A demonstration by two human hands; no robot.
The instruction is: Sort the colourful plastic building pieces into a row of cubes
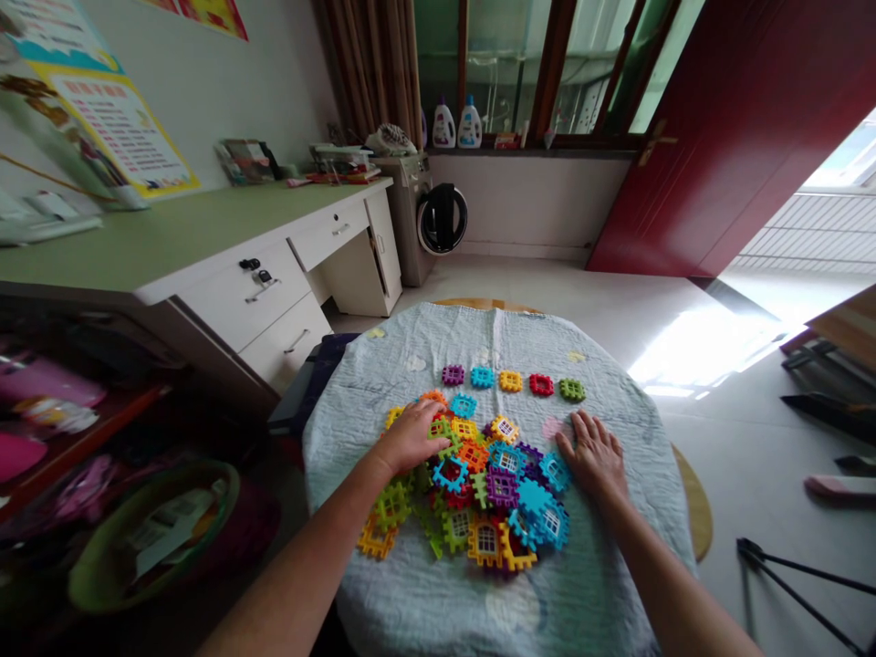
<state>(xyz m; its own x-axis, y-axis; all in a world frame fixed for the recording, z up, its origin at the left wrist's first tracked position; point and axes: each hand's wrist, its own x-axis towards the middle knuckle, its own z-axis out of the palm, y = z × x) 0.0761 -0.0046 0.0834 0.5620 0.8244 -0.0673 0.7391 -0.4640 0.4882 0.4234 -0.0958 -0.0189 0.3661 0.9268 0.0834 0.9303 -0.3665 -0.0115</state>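
A heap of colourful plastic building tiles (503, 488), with notched edges and window-like cut-outs, lies on the cloth-covered round table (383, 365). My left hand (411, 436) rests on the left part of the heap, thumb and fingers apart around a green tile (442, 431); whether it grips the tile I cannot tell. On the cloth right of the heap, my right hand (597, 454) lies flat, fingers spread, holding nothing. Beyond the heap stretches a row of single tiles: purple (453, 375), blue (483, 377), yellow (510, 380), red (541, 384) and green (572, 390).
A desk with drawers (274, 283) runs along the left wall, ending near a washing machine (411, 219) with its door open. At lower left stands a green-rimmed basket (88, 575). Black tripod-like legs (794, 566) reach in at lower right. A red door (691, 137) stands at right.
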